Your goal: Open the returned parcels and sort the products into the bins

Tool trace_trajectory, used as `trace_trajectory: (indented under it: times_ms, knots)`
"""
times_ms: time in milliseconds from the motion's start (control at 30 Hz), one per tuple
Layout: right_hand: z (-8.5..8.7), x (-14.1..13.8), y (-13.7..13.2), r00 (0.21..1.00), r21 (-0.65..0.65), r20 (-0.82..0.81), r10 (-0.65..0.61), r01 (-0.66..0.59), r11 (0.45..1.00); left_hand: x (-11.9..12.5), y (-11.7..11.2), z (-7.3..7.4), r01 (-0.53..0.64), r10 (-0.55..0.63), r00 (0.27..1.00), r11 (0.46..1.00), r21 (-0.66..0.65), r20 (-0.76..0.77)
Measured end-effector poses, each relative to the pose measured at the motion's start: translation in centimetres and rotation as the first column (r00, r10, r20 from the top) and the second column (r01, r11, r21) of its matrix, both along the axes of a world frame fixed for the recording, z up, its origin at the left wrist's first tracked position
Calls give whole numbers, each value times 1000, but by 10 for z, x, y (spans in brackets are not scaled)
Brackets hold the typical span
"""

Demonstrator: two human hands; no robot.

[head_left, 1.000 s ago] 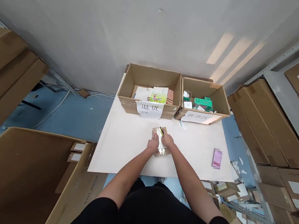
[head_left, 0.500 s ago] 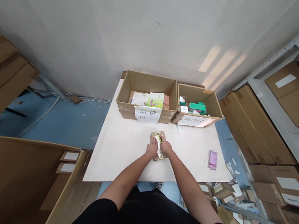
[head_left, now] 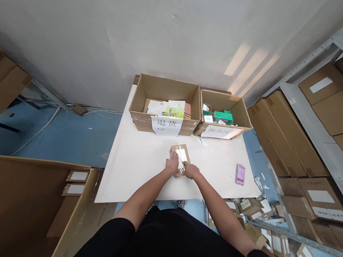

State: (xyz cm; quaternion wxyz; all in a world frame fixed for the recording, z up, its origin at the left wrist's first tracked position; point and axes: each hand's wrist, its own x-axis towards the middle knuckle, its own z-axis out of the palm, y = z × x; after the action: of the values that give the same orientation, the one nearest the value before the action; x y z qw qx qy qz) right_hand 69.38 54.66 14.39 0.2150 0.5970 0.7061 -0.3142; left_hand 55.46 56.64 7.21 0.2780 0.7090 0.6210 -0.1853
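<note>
- Your hands are both on the small brown cardboard parcel: your left hand lies open with its fingers spread along the near-left part, and your right hand is closed around a small yellow-green tool, mostly hidden by your fingers, at the right edge.
- You have the parcel between your hands, flat on the white rectangular counter, with a white paper label and shiny clear tape on top.
- Expect it to be light enough for one hand, judging by its size; what it contains, and whether that is fragile, you cannot tell.
- Its cardboard should feel fairly stiff along the edges and corners, likely giving a little if you press the middle of the top.
- The tape looks slick, so your fingertips may slide there; bare cardboard should give better friction.
- Take hold across the two long sides, low down, with your left thumb and fingers opposed.
- Keep your left fingers clear of the tool's tip, whose exact shape is too small to make out.
</note>
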Motion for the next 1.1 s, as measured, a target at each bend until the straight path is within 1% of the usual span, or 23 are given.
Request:
trace_trajectory:
  times_ms: [67,133,200,267,367,500,633,733,933,1100]
  knots:
    - [2,14,-28,1000,-17,19,12,-11,1000,1,0,-1,-3,3,1000,1000,4,-7]
    - [4,25,-53,1000,-43,25,-14,15,999,2,0,-3,-13,13,1000,1000,11,-7]
    - [6,32,-70,998,-62,16,-53,54,997,4,0,-4,-20,20,1000,1000,22,-3]
    - [7,34,-77,996,-68,11,-85,86,994,6,0,-4,-29,29,1000,999,28,-8]
    - [9,31,-78,995,-69,20,-94,95,993,6,1,-2,-34,35,999,999,29,-27]
    - [11,29,-77,997,-72,20,-74,75,995,3,2,4,-26,25,999,1000,-6,-40]
    - [10,34,-77,998,-52,20,-52,53,997,-3,-2,8,-32,32,999,999,3,12]
    - [8,38,-73,998,-19,25,-54,54,998,-5,-7,10,-58,58,998,998,14,28]
    - [5,43,-66,999,25,37,16,-17,1000,5,-15,9,-143,144,989,990,10,-39]
    - [-1,60,-68,999,81,45,12,-16,997,24,-32,4,-211,214,970,977,35,-117]
